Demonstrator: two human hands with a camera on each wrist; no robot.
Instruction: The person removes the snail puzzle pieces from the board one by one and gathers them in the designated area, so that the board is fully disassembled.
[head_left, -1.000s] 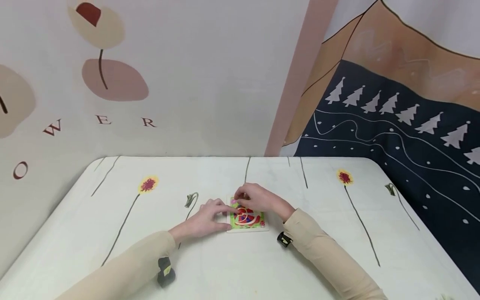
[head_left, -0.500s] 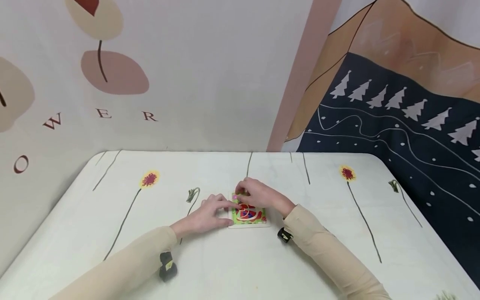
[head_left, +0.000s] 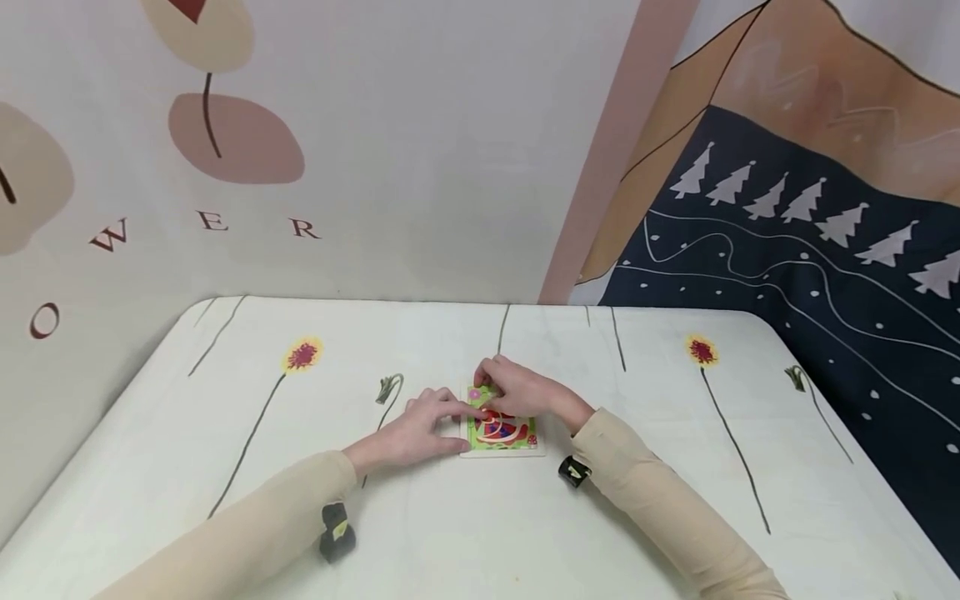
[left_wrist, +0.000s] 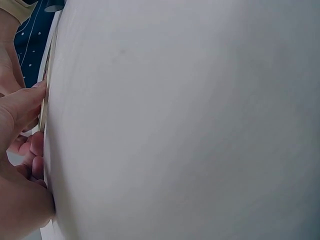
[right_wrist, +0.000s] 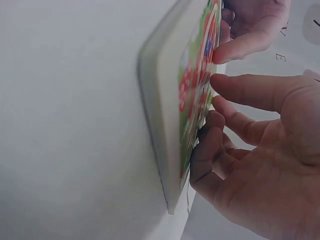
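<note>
A small square picture puzzle, green and red in a pale frame, lies flat on the table. My left hand rests at its left side, index finger stretched onto the picture and thumb by the lower left corner. My right hand reaches over its upper part from the right. In the right wrist view, the thumb and index tips of the right hand touch the puzzle's face, with other fingers bent at its edge. I cannot tell whether those fingertips pinch a loose piece.
The white tablecloth is printed with flowers and stems. A pale wall hanging with letters rises behind the table, and a dark tree-patterned cloth hangs at the right. Black wrist devices sit under both sleeves.
The right hand's fingers shift slightly over the upper part of the puzzle, showing more of its upper left corner. The left hand stays nearly still. The head view has tilted slightly.
</note>
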